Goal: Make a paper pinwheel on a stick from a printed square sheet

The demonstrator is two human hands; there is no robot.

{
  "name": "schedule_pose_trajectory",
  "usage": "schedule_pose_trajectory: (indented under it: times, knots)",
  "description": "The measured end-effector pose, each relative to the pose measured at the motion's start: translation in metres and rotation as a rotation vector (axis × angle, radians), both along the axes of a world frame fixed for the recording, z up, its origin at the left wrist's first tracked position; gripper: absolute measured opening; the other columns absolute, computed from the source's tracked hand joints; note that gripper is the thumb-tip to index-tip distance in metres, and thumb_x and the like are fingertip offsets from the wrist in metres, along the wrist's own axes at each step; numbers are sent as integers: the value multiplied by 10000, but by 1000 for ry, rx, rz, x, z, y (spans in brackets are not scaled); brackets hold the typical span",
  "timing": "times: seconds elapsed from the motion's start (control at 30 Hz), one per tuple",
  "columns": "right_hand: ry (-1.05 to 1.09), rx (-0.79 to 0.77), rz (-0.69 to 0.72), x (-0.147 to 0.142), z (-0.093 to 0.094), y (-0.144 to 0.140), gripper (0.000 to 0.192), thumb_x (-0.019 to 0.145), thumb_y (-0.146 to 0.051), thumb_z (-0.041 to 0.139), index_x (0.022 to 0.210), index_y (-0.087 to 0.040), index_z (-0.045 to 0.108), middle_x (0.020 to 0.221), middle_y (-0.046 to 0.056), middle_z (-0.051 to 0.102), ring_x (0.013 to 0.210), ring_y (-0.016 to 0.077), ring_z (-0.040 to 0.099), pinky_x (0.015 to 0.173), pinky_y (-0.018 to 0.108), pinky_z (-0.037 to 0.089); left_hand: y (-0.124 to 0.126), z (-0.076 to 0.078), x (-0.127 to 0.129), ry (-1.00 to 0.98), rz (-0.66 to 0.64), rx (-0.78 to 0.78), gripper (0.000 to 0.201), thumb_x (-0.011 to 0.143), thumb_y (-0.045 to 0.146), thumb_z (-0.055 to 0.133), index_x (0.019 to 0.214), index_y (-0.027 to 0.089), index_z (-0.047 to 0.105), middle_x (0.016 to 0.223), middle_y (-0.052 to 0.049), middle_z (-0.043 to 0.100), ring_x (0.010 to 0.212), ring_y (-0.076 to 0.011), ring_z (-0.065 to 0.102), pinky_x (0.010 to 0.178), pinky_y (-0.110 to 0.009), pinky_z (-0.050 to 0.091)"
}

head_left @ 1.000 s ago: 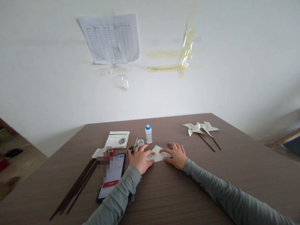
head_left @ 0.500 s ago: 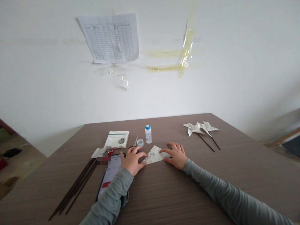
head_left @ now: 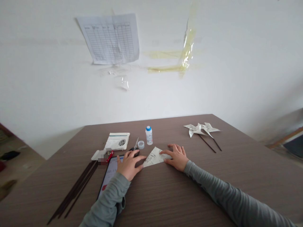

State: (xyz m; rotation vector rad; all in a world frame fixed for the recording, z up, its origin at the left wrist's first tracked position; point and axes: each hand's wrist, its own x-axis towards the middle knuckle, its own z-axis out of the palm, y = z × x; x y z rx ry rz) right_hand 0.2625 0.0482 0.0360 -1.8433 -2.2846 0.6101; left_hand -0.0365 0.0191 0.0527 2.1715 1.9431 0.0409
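A sheet of printed paper folded into a triangle (head_left: 153,157) lies flat on the table between my hands. My right hand (head_left: 177,157) rests over its right corner, fingers apart, the index fingertip on the paper. Just at the left corner is my left hand (head_left: 129,164), its fingers spread, with thumb and index tips close to the paper's edge; I cannot tell if they touch it. Behind the left fingers lie scissors (head_left: 135,145), partly hidden. A phone (head_left: 110,173) with a lit screen is partly under my left forearm.
Beyond the paper stand a blue-capped bottle (head_left: 149,136) and a small clear round container (head_left: 141,144). A stack of printed paper (head_left: 117,141) lies at left, near several dark sticks (head_left: 73,190). Two paper pinwheels (head_left: 198,130) on sticks lie at the back right of the table (head_left: 165,198).
My left hand has slid a little to the left, uncovering the paper's left corner. My right hand and the paper have stayed nearly still.
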Motion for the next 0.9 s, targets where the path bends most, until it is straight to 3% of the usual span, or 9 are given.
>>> schedule_pose_trajectory:
  times: [0.2,0.4,0.57,0.73,0.9]
  knots:
    - [-9,0,-1,0,0,0,540,1226,-431,824,1744,-582,843,2049,84,573,1940,482,439,1603,801,217,0,-2,-13,17,21,20,639,1132,361,836,1726,593,858,2043,-13,634,1942,-526,462,1508,-977,376]
    - [-12,-7,6,2,-4,2,563,1224,-464,802,1775,-583,817,2056,74,553,1957,484,391,1605,806,209,0,2,-15,31,55,15,735,1109,341,870,1817,525,796,2052,-51,621,1942,-517,467,1524,-969,354]
    - [3,31,22,2,-9,2,569,1201,-501,828,1764,-581,827,2016,80,601,1930,510,423,1582,848,249,0,-2,-12,-68,13,148,600,1172,325,774,1735,509,867,1966,-37,724,1877,-461,588,1546,-873,426]
    - [-16,22,10,0,-8,1,525,1218,-491,802,1734,-571,855,2027,73,590,1954,477,405,1601,814,237,-3,-7,13,-157,-56,169,511,1199,310,727,1659,408,926,1875,-83,806,1830,-455,657,1540,-849,466]
    - [5,34,6,-2,-8,1,526,1188,-488,842,1707,-560,879,2002,74,623,1928,496,436,1596,798,252,-6,-19,47,-162,-91,145,574,1194,221,714,1729,352,874,1997,-101,679,1906,-431,579,1597,-842,380]
